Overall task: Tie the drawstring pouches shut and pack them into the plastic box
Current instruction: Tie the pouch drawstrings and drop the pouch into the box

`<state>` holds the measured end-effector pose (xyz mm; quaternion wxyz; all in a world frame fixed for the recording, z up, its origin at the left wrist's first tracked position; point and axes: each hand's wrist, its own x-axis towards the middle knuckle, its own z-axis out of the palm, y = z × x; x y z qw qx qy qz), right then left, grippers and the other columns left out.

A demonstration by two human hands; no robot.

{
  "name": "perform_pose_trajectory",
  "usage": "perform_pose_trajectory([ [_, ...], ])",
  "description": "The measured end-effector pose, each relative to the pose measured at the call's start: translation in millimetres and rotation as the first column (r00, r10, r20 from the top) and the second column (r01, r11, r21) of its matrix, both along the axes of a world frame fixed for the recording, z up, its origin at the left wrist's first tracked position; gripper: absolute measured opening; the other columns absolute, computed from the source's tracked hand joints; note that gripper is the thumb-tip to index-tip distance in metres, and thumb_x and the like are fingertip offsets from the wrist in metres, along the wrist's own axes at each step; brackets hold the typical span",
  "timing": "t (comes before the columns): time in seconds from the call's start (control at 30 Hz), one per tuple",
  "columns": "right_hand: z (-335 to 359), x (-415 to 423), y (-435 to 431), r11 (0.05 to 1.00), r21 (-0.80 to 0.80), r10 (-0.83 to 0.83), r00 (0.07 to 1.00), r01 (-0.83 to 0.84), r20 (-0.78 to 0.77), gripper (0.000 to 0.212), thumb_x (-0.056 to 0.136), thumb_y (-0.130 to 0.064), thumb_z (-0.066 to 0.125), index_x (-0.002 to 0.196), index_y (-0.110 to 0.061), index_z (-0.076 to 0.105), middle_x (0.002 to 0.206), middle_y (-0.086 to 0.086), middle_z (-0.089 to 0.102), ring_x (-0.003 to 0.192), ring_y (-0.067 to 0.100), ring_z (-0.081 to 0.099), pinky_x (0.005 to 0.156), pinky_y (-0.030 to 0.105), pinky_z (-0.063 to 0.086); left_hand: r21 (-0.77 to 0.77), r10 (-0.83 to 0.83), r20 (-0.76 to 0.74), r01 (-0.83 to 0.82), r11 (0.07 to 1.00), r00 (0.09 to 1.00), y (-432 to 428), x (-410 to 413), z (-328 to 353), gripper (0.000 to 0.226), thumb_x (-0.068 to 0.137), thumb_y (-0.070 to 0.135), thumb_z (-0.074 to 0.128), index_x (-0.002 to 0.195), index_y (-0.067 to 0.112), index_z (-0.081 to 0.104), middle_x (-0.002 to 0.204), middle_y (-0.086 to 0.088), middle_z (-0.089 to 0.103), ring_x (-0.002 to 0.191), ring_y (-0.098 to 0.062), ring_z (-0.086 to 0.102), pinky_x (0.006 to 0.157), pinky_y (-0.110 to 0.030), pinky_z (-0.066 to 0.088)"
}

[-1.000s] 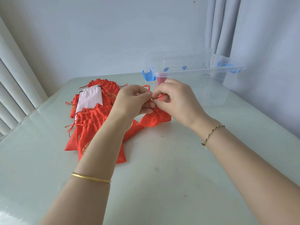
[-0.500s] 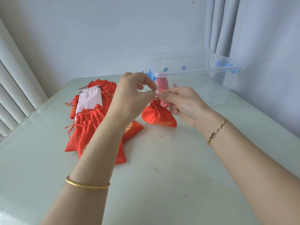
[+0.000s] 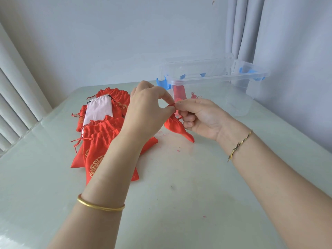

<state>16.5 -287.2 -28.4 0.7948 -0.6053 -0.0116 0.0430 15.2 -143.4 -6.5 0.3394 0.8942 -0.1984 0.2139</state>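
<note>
Seen from a head-worn camera looking down, two bare forearms reach over a pale, glossy table [image 3: 179, 194]. Between the hands hangs a small red pouch [image 3: 177, 127], its neck gathered tight and its lower corner down at the table. The left hand [image 3: 149, 112] pinches the pouch's thin red drawstring [image 3: 172, 105] between thumb and forefinger, the other fingers arched above. The right hand [image 3: 201, 119], palm turned towards the camera, pinches the same cord just beside the left fingertips, its remaining fingers curled in by the pouch's neck. To the left, partly hidden behind the left forearm, lies a heap of red pouches [image 3: 100, 139] with gold patterns, with one pale pink pouch [image 3: 98, 112] lying flat on top. Behind the hands, at the far side of the table, stands a clear plastic box [image 3: 215, 79] with blue latches [image 3: 162, 83], its lid off; something red [image 3: 178, 92] shows through its wall. A gold bangle [image 3: 100, 205] circles the left wrist, a thin braided bracelet [image 3: 239, 146] the right. A grey curtain [image 3: 251, 33] hangs at the upper right.
</note>
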Motion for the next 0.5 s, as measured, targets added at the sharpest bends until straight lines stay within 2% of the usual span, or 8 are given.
perform_pose_trajectory([
  [0.17,-1.8,0.2,-0.2,0.997,0.049,0.060,0.998,-0.059,-0.002,0.043,0.088,-0.004,0.055,0.048,-0.017,0.061,0.054,-0.002,0.038,0.036,0.003,0.030,0.039,0.015,0.024,0.012,0.003,0.032,-0.004,1.000,0.999,0.7,2.3,0.1,0.009,0.077,0.020,0.071,0.084,0.026,0.071,0.095,0.003,0.045,0.100,-0.018,0.049,0.077,-0.021,0.030],
  [0.33,-1.5,-0.6,-0.4,0.998,0.023,0.059,0.997,-0.060,0.041,0.022,0.089,-0.004,0.054,0.069,-0.010,0.059,0.051,-0.004,0.038,0.038,0.002,0.030,0.040,0.014,0.024,-0.020,0.010,0.054,-0.009,1.000,0.998,-0.2,4.1,-1.8,0.003,0.078,0.018,0.071,0.080,0.020,0.070,0.094,0.003,0.049,0.095,-0.017,0.049,0.074,-0.022,0.031],
  [0.43,-2.3,0.1,-0.1,0.995,-0.092,-0.021,0.997,0.028,0.074,0.013,0.086,-0.003,0.059,0.075,-0.009,0.062,0.061,0.003,0.047,0.040,0.004,0.032,0.041,0.014,0.028,-0.028,0.028,0.077,-0.025,0.999,0.997,0.6,7.0,-4.8,0.002,0.080,0.016,0.066,0.079,0.017,0.068,0.089,0.004,0.048,0.087,-0.014,0.050,0.067,-0.019,0.033],
  [0.5,-2.6,1.2,-1.9,0.976,-0.186,-0.097,0.989,0.117,0.115,0.010,0.084,-0.003,0.062,0.076,-0.008,0.062,0.075,0.013,0.051,0.042,0.004,0.034,0.041,0.014,0.030,-0.049,0.026,0.079,-0.023,0.999,0.997,3.4,9.5,-5.0,0.004,0.081,0.014,0.062,0.079,0.016,0.065,0.082,0.007,0.049,0.075,-0.007,0.049,0.062,-0.008,0.033],
])
